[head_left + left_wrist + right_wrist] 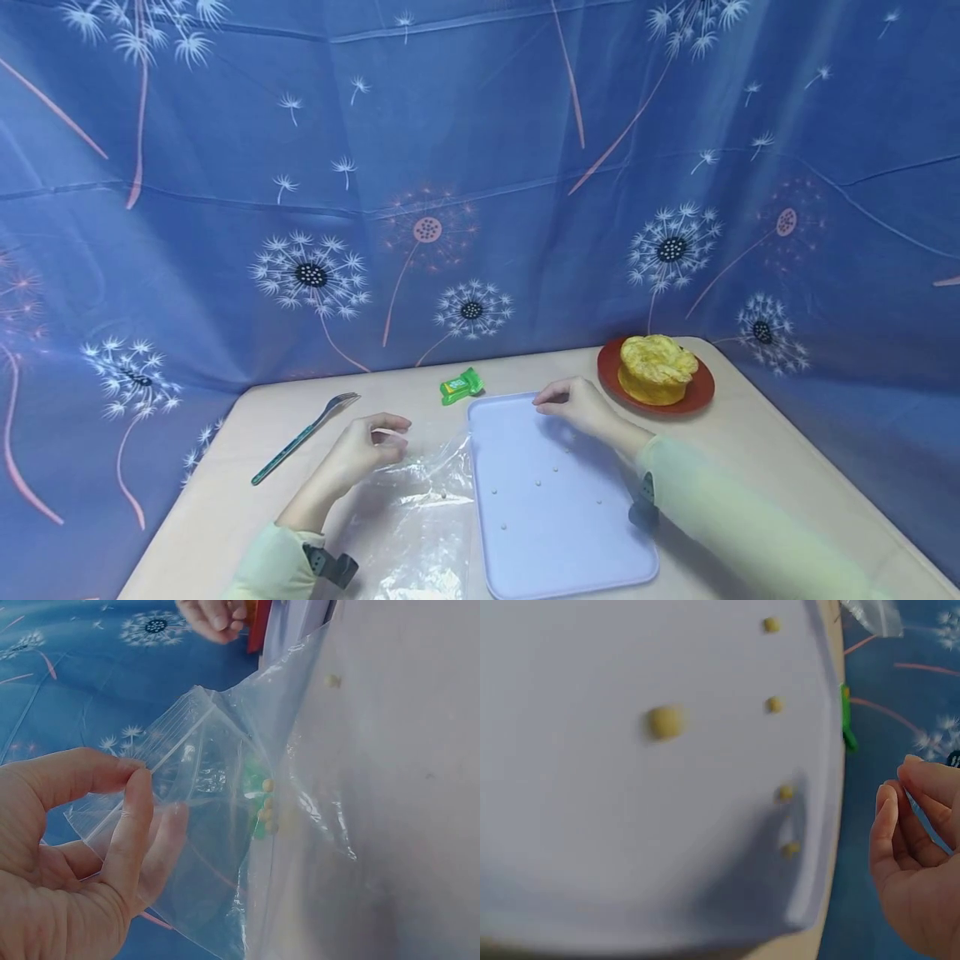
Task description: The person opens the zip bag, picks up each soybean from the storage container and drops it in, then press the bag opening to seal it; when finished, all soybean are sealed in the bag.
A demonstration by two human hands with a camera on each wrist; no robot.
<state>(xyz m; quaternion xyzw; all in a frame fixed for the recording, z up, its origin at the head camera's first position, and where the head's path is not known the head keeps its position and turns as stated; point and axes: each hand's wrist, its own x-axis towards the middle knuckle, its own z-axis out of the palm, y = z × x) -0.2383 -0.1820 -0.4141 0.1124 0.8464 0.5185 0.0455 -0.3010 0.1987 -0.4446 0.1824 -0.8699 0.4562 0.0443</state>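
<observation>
Left hand (90, 900) pinching the zip-lock bag (210, 780) should steady it lest beads (268, 785) spill; the right hand (581, 407), by the far edge of the tray (570, 542), hides whether it grasps one.

At eight o'clock your left hand (90, 900) pinches the clear zip bag (214, 832) near its ridged edge. Just right of centre, you see small yellowish beads (266, 814) clustered against a green patch showing through the film. Your right hand (214, 616) appears near twelve; pale tabletop (412, 840) spreads toward three.
</observation>
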